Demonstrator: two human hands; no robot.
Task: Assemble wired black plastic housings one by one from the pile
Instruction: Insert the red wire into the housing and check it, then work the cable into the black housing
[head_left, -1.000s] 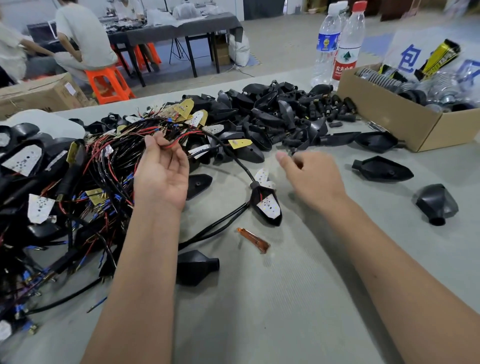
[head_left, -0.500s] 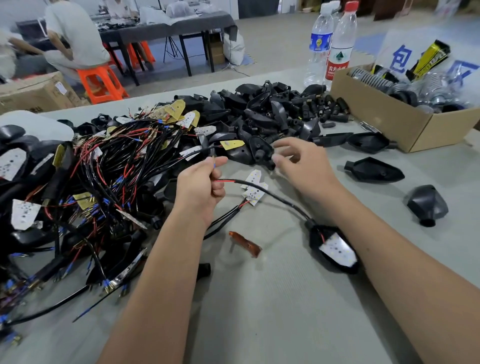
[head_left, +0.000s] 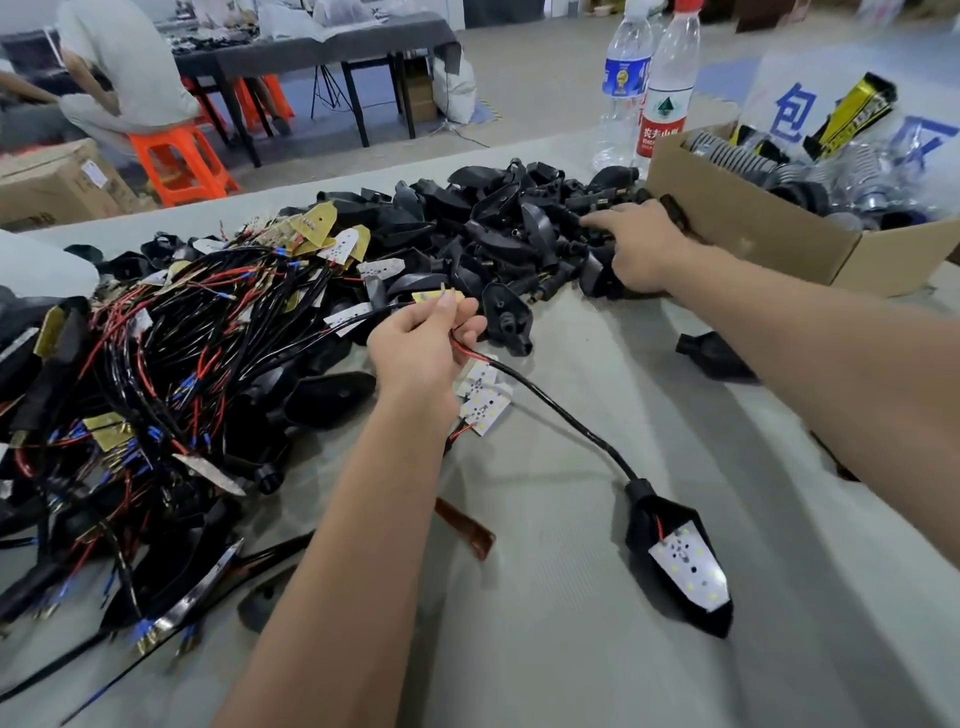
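we see open grey table (head_left: 545, 623) only in the near middle and right. a tangled heap of wired housings (head_left: 156, 374) fills the left edge, and a pile of black plastic housings (head_left: 467, 234) runs across the far side up to a cardboard box (head_left: 753, 244) on the right. our left hand (head_left: 421, 353) pinches a black cable (head_left: 561, 415) with its fingers curled; the cable trails to a wired black housing (head_left: 680, 561) lying alone near our right forearm. our right hand (head_left: 644, 249) reaches into the pile beside the box, fingers curled among the parts; we cannot tell what it grips. two water bottles (head_left: 670, 78) stand behind the box. a brown strip (head_left: 467, 527) lies between our arms. beyond the table, a seated person (head_left: 124, 78) on an orange stool (head_left: 176, 161).
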